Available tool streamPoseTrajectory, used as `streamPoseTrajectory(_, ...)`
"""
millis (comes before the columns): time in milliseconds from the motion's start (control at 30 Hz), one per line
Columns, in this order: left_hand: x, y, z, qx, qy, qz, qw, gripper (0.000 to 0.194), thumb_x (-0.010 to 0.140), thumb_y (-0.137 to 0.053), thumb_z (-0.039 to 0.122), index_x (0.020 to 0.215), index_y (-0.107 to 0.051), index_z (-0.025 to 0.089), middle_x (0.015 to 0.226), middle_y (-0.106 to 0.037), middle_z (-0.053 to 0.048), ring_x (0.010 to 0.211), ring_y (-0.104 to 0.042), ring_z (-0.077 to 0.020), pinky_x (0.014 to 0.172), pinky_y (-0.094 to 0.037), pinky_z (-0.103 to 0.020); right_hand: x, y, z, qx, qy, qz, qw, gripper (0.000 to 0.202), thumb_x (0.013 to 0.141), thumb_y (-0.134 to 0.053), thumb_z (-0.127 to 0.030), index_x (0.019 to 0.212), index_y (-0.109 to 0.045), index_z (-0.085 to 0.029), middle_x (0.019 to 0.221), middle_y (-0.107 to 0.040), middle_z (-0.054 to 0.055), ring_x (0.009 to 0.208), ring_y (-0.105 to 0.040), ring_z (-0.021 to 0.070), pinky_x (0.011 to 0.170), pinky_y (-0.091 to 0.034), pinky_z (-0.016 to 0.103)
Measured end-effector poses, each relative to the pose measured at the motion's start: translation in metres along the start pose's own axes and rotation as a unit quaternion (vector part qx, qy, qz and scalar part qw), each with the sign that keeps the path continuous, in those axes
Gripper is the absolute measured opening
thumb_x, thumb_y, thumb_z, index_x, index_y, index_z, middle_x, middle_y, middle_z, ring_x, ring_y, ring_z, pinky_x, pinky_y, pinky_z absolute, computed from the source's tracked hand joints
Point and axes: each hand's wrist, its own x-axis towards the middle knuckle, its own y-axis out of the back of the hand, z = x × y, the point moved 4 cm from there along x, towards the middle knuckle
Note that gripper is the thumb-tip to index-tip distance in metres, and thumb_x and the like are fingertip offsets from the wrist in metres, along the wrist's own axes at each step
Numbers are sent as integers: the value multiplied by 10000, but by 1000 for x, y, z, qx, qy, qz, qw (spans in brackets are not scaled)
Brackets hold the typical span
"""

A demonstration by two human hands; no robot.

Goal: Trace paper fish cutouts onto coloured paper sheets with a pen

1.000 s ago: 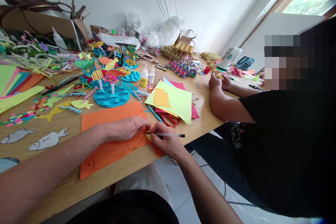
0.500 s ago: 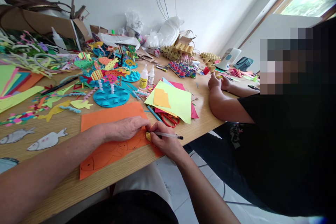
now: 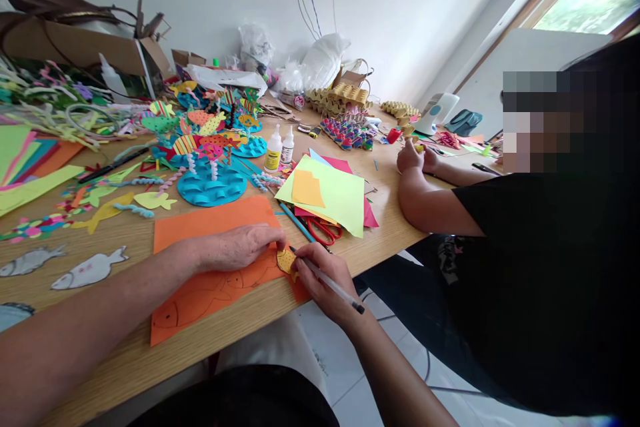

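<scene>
An orange sheet of paper (image 3: 200, 217) with pencil-like dark fish outlines lies at the table's front edge. On its right end is a small yellow spotted fish cutout (image 3: 285, 260). My left hand (image 3: 240, 245) rests across the sheet, its fingers stretched out and the tips bent down at the cutout's upper edge. Pinched in my right hand (image 3: 327, 280) is a pen (image 3: 335, 289), its tip beside the cutout's right side and its rear end slanting down to the right. My right fingers partly cover the cutout's tail.
Behind my hands are red-handled scissors (image 3: 325, 230), stacked coloured paper (image 3: 340, 193), glue bottles (image 3: 273, 150) and a blue base with paper fish (image 3: 213, 187). White fish cutouts (image 3: 90, 269) lie at left. A co-worker in black (image 3: 540, 267) sits at right, hands over the table.
My right hand has shifted slightly down and right, and the pen has tilted so its rear end points lower. More of the yellow fish cutout shows. My left hand stays almost still.
</scene>
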Motion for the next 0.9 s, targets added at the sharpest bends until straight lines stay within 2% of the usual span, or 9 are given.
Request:
streamPoseTrajectory(233, -5, 0, 5, 17, -34, -2, 999, 327, 866, -329, 85, 990, -616, 184, 1042, -617, -47, 993, -548, -176, 906, -413, -288, 3, -3, 1, -46, -16, -12, 999, 91, 870, -445, -243, 886, -531, -215, 770, -678, 22, 667, -623, 158, 620, -441, 248)
streamPoseTrajectory(367, -14, -6, 22, 66, -46, 6, 997, 358, 830, -341, 20, 971, -628, 181, 1084, -610, -49, 1014, -547, -188, 897, -420, -289, 4, -3, -1, -45, -17, -9, 999, 94, 877, -436, -251, 881, -525, -221, 754, -673, 16, 660, -622, 158, 614, -438, 246)
streamPoseTrajectory(500, -21, -21, 48, 160, 24, -2, 987, 318, 821, -370, 3, 909, -622, 175, 975, -614, -55, 876, -577, -199, 778, -469, -294, 5, -2, -2, -36, -19, -5, 999, 89, 873, -433, -247, 869, -519, -225, 736, -668, 13, 651, -625, 157, 601, -438, 242)
streamPoseTrajectory(600, -22, -34, 60, 201, 82, 5, 976, 305, 848, -378, 26, 1006, -600, 163, 991, -608, -73, 877, -580, -223, 785, -478, -338, 6, -2, -3, -37, -14, -1, 999, 86, 870, -439, -244, 864, -523, -227, 722, -662, 13, 646, -624, 158, 599, -438, 241)
streamPoseTrajectory(700, -19, -45, 61, 204, 118, 29, 971, 322, 875, -361, 34, 1079, -574, 162, 1026, -606, -81, 897, -578, -227, 807, -478, -355, 7, -1, -3, -42, -6, 4, 999, 85, 868, -447, -250, 865, -528, -223, 711, -658, 15, 633, -621, 161, 595, -435, 245)
streamPoseTrajectory(800, -17, -54, 54, 195, 152, 62, 967, 287, 909, -351, 78, 1043, -588, 167, 1008, -618, -77, 888, -577, -223, 798, -477, -351, 7, -2, -3, -31, -16, -4, 999, 79, 864, -448, -242, 856, -525, -222, 721, -665, 18, 646, -627, 164, 606, -439, 249)
streamPoseTrajectory(900, -15, -61, 51, 199, 165, 64, 964, 267, 917, -367, 107, 1039, -596, 166, 1014, -623, -76, 892, -573, -225, 808, -469, -361, 6, -2, -3, -24, -22, -10, 999, 76, 859, -451, -234, 849, -525, -221, 729, -669, 19, 659, -628, 166, 621, -443, 255)
